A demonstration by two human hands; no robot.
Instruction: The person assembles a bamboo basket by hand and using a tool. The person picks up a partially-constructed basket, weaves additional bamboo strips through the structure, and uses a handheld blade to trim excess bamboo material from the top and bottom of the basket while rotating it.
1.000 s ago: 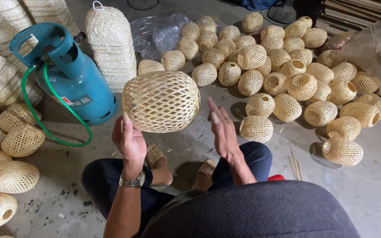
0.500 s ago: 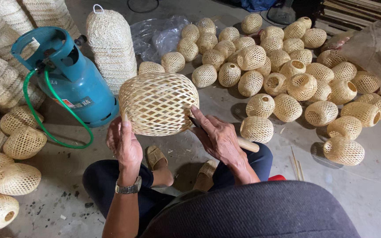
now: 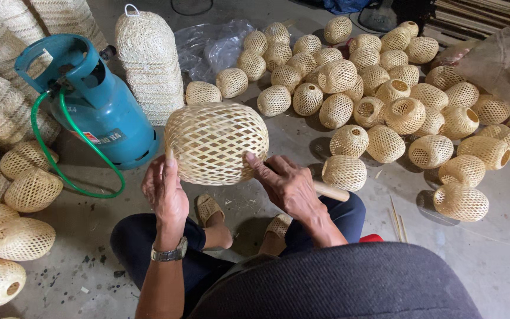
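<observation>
Pale straw lattice-woven basket (image 3: 216, 142), teal gas cylinder (image 3: 98, 103), green hose (image 3: 60, 171).

Both hands (image 3: 166, 189) back against the once-airborne woven lantern (image 3: 216, 143), right fingers pinching.

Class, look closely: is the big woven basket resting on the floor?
No, the big woven basket is held up between the left hand and right hand, above the person's feet.

A silver wristwatch (image 3: 169, 254) circles the left wrist; dark navy trousers (image 3: 143, 248), a dark ribbed top (image 3: 337, 283) — and woven sandals (image 3: 209, 208) on bare feet.
</observation>
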